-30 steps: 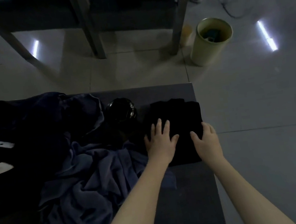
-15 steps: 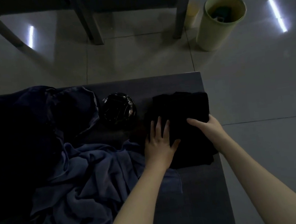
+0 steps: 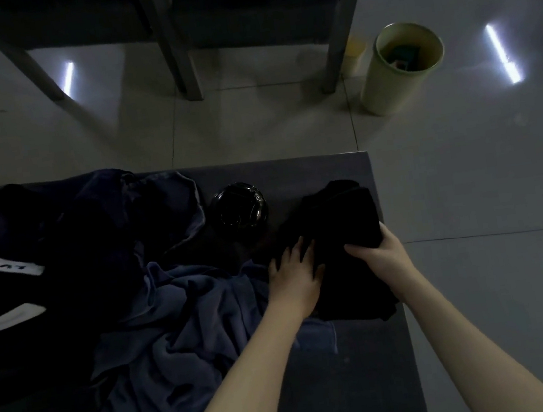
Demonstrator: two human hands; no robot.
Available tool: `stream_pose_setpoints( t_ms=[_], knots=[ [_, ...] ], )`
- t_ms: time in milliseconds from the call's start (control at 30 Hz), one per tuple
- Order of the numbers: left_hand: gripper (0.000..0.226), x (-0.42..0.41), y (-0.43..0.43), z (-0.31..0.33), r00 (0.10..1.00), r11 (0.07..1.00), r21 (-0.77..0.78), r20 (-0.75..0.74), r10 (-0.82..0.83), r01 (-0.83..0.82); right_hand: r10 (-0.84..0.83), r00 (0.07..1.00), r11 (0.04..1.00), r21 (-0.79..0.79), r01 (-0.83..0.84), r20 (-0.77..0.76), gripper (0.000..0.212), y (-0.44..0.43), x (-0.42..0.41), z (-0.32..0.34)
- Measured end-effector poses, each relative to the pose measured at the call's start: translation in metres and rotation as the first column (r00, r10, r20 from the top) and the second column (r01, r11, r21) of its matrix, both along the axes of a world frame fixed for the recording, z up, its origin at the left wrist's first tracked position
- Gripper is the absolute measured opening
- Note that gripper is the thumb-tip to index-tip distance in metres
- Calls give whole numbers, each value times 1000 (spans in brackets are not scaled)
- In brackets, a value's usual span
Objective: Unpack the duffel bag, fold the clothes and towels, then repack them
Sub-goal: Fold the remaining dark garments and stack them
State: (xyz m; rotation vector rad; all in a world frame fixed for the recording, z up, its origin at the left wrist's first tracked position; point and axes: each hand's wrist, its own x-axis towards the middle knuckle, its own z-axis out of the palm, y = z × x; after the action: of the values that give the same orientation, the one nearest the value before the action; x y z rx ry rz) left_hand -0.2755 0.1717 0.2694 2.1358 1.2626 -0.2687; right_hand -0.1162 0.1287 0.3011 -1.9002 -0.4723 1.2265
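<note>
our left hand (image 3: 294,273) lies flat and open on the black cloth (image 3: 339,231) at the right end of the table (image 3: 372,382). our right hand (image 3: 378,255) grips the cloth's right edge and lifts a fold.

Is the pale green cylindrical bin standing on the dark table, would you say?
No, the pale green cylindrical bin stands on the tiled floor beyond the dark table.

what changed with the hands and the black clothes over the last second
The right hand went from lying flat on the black garment to gripping its right edge and lifting that side up. The left hand stays pressed flat on its left part. The blue cloth and the shiny black ball kept their places.
</note>
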Motion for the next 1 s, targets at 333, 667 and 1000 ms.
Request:
stream_pose_setpoints(
  t_ms=[333, 667, 1000],
  knots=[
    [47, -60, -44, 84, 901, 982, -88, 390, 190, -169, 78, 985, 996, 39, -85, 155, 43, -53, -50, 92],
    [28, -246, -16, 147, 800, 874, 96, 458, 386, -476, 367, 840, 905, 56, -422, 400, 56, -34, -168, 167],
    [34, -415, 103, 163, 931, 802, 489, 67, 358, -343, 514, 673, 748, 108, -655, 532, 45, 60, -307, 192]
  ],
)
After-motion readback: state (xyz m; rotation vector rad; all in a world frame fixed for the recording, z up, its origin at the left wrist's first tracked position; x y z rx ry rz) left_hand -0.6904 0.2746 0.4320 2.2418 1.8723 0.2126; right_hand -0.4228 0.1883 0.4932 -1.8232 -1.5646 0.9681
